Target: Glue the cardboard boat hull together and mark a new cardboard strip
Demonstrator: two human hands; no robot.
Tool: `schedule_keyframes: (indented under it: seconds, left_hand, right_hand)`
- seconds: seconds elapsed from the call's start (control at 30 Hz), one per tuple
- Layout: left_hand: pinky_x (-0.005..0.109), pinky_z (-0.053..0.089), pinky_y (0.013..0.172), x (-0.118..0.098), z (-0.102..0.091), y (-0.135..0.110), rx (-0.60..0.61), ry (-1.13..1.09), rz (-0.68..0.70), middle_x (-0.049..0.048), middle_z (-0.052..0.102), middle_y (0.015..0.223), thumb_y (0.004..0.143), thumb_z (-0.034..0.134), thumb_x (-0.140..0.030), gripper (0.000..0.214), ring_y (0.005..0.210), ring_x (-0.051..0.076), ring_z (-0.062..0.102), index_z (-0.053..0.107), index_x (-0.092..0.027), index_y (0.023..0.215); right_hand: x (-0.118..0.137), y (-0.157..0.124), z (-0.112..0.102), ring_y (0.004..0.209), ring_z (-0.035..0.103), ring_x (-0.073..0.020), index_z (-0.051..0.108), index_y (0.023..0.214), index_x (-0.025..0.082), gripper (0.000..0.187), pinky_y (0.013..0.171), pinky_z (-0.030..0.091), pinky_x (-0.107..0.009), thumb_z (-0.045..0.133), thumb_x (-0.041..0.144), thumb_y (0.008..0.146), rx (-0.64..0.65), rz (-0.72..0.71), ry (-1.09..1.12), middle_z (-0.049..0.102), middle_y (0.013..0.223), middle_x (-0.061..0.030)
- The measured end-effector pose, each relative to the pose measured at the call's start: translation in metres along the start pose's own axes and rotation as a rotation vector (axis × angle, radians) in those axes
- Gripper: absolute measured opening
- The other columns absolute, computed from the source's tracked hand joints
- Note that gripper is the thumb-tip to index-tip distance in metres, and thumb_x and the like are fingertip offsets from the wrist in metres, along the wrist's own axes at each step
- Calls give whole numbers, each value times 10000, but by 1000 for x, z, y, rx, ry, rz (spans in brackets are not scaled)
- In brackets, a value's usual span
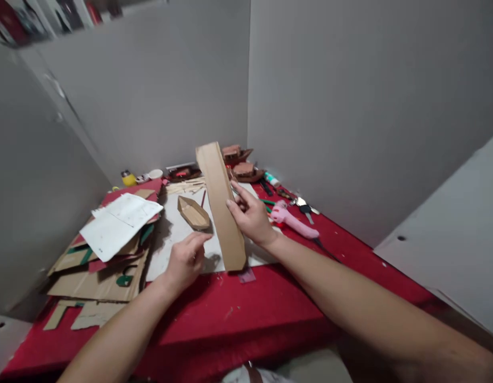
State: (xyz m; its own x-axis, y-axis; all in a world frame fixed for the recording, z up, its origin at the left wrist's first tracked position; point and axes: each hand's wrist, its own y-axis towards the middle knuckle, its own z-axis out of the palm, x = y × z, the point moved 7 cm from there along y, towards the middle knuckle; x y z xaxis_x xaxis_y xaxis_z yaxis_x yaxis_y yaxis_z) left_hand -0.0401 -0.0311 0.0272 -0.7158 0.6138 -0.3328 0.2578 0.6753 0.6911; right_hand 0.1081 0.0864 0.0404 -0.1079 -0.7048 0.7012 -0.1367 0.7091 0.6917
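Observation:
My right hand (250, 215) grips a long strip of brown cardboard (220, 207) by its right edge, thumb on the face towards me. The strip stands tilted above the table, its lower end cut to blunt corners. To its left, my left hand (186, 260) is apart from it, index finger stretched out and the other fingers loosely bent, with nothing visible in it. Just beyond that hand, a small boat-shaped cardboard tray (193, 213) with pointed ends lies on a white sheet (166, 239).
Cardboard pieces (95, 282) are piled at the left under a white paper (122, 221). Small model boats (244, 171) stand at the back. A pink glue gun (294, 221), keys (305, 210) and thin sticks (186, 186) lie on the red tablecloth (238, 319). Grey walls (330, 106) close in the back.

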Motion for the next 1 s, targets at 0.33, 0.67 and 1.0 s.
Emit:
schedule_keyframes:
  seconds: [0.33, 0.67, 1.0]
  left_hand:
    - [222, 487, 591, -16, 5, -7, 13, 145, 116, 61, 671, 742, 888, 465, -53, 255, 657, 146, 627, 608, -160, 1071]
    - [242, 505, 594, -17, 7, -10, 36, 117, 147, 83, 703, 781, 815, 458, -3, 355, 656, 164, 652, 612, -156, 1096]
    - [262, 520, 662, 3, -4, -7, -60, -152, -73, 47, 702, 777, 772, 501, -47, 293, 700, 156, 655, 699, -193, 931]
  right_hand:
    - [-5, -3, 11, 517, 396, -99, 383, 1427, 93, 572, 507, 347, -233, 498, 272, 896, 42, -10, 43, 395, 658, 61]
    - [-4, -4, 14, 514, 385, -107, 381, 1420, 132, 543, 520, 349, -241, 481, 267, 904, 76, -22, 23, 373, 651, 68]
    - [0, -8, 15, 519, 364, -106, 335, 1444, 158, 571, 529, 345, -235, 480, 233, 897, 63, -22, 68, 332, 635, 79]
